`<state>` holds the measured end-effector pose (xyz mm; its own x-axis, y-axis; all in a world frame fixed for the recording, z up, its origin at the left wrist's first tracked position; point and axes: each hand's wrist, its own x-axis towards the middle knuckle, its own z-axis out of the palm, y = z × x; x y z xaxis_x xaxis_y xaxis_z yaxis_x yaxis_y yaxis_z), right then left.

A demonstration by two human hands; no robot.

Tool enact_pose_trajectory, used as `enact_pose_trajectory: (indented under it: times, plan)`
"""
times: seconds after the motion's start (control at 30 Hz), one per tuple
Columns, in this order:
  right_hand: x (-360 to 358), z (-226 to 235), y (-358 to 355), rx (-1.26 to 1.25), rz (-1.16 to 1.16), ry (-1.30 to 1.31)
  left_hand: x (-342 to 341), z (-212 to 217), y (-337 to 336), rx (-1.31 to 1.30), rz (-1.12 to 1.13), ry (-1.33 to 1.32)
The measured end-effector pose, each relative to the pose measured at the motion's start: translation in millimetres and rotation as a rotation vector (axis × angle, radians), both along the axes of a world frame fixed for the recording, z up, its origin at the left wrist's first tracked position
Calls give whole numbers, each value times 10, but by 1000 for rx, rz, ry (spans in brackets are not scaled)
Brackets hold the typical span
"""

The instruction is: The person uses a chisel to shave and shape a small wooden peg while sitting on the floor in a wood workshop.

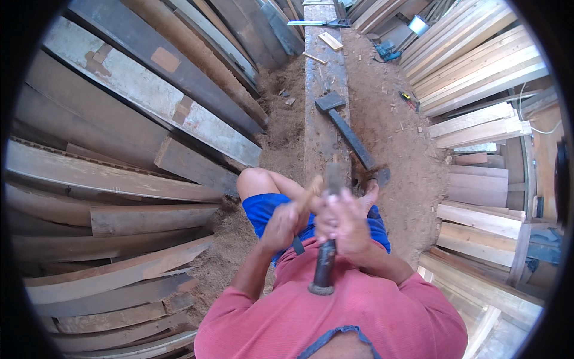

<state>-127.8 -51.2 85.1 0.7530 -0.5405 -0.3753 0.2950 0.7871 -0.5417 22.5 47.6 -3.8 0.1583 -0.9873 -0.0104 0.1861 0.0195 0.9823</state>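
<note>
Both my hands are raised close together in front of my lap and are smeared by motion. My right hand (344,224) is wrapped round a chisel; its dark handle (324,263) points back at my chest, and its blurred grey blade (333,175) points away over the bench. Closed on a pale strip of wood (308,196), my left hand (286,224) is beside the right, and the strip slants up toward the blade. Whether strip and blade touch is too blurred to tell. A dark mallet (353,139) lies aslant on the bench beyond my hands.
I sit astride a long narrow plank bench (323,134). On its far part are a handsaw (323,23), a wood block (330,40) and a thin stick (314,58). Boards (125,110) lean at left, lumber (478,72) at right. A teal power tool (387,51) lies on the floor.
</note>
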Motion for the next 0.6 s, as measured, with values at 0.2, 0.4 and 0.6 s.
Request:
enact_pose_trajectory:
  times: [0.2,0.4,0.6]
  plan:
    - [-54,10,-241,-63,-66,8,60,-59,8,194,120,357]
    - [350,-72,-78,44,146,20,20,385,-744,185,425,424]
    - [350,-100,43,17,247,9,218,26,-623,67,173,331]
